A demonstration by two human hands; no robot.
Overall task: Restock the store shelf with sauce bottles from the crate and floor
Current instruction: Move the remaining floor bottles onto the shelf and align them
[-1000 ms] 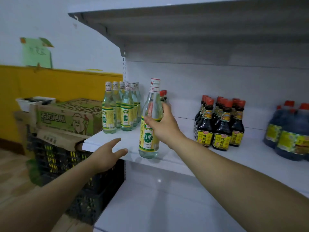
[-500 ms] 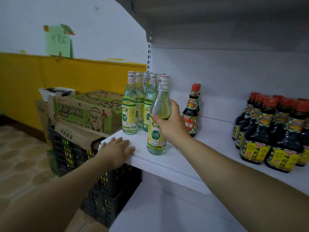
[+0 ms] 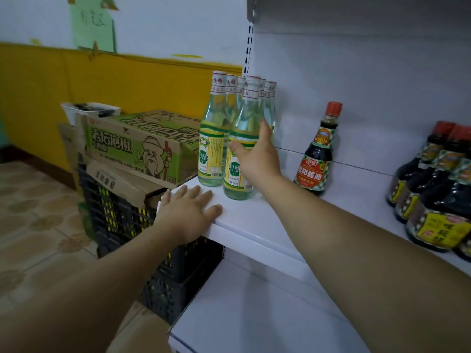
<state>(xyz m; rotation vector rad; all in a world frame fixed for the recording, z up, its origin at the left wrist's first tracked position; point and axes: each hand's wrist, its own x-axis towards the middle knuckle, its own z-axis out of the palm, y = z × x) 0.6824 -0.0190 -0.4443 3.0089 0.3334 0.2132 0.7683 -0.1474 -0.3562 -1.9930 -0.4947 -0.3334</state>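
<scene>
A clear white vinegar bottle [image 3: 235, 174] with a yellow-green label stands upright on the white shelf [image 3: 254, 225], right beside a cluster of several matching vinegar bottles [image 3: 212, 138]. My right hand [image 3: 257, 159] wraps its right side, thumb across the label and fingers behind the glass. My left hand [image 3: 188, 215] lies flat, fingers spread, on the shelf's front left corner and holds nothing. A black plastic crate [image 3: 119, 215] stands on the floor to the left of the shelf.
A single red-capped soy sauce bottle [image 3: 317, 154] stands to the right of my right hand, with several dark sauce bottles [image 3: 438, 200] further right. A green cardboard box [image 3: 137, 146] sits on the crate. A lower shelf [image 3: 254, 314] and an upper shelf [image 3: 356, 11] frame the space.
My right hand slid the vinegar bottle left and back until it stands beside the other vinegar bottles. My left hand came down flat on the shelf corner. The camera moved closer.
</scene>
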